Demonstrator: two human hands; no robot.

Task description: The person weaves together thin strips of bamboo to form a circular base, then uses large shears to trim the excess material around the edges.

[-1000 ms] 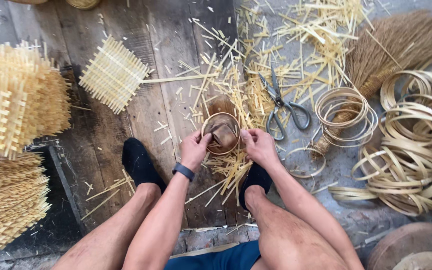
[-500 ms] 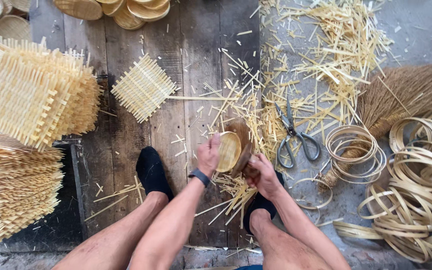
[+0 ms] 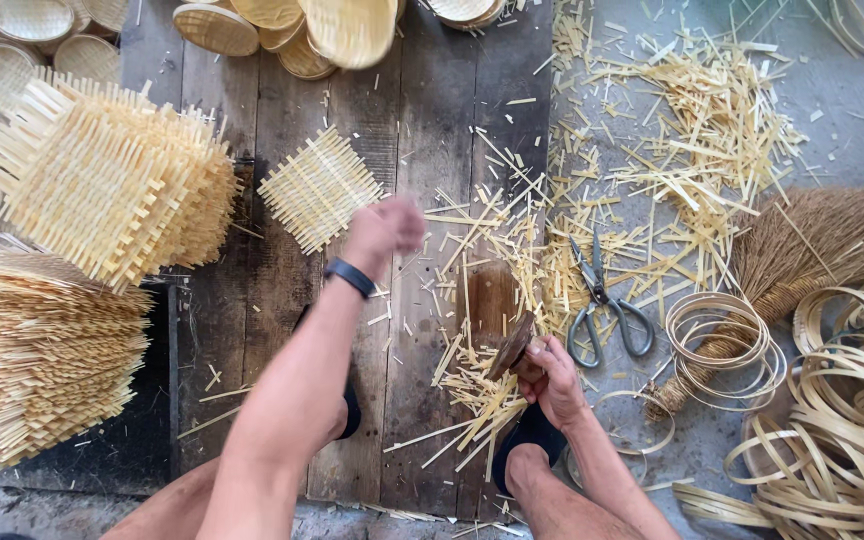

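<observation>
Your left hand (image 3: pixel 384 228) is raised and blurred above the dark plank floor (image 3: pixel 422 130); you cannot tell whether its fingers are spread or curled. It hangs just beside the small square woven bamboo mat (image 3: pixel 319 188), which lies flat and skewed, one corner pointing toward your knees. That mat sits up and to the left of the hand, and your left hand is by far the nearer one to it.

Your right hand (image 3: pixel 552 378) is low, near the planks' right edge, closed around a dark brown wooden form (image 3: pixel 510 350) that tilts up toward the left. It is well apart from the mat, with loose pale bamboo offcuts (image 3: pixel 482 385) strewn between.

Nothing stands between your left hand and the mat. Beyond it, toward the left edge, rises a tall stack of the same woven squares (image 3: pixel 112 185). Grey-handled scissors (image 3: pixel 607 305) lie to the right of the form, blades pointing away from you, next to coiled bamboo hoops (image 3: pixel 722 340) and a brown straw broom (image 3: pixel 812 245).
</observation>
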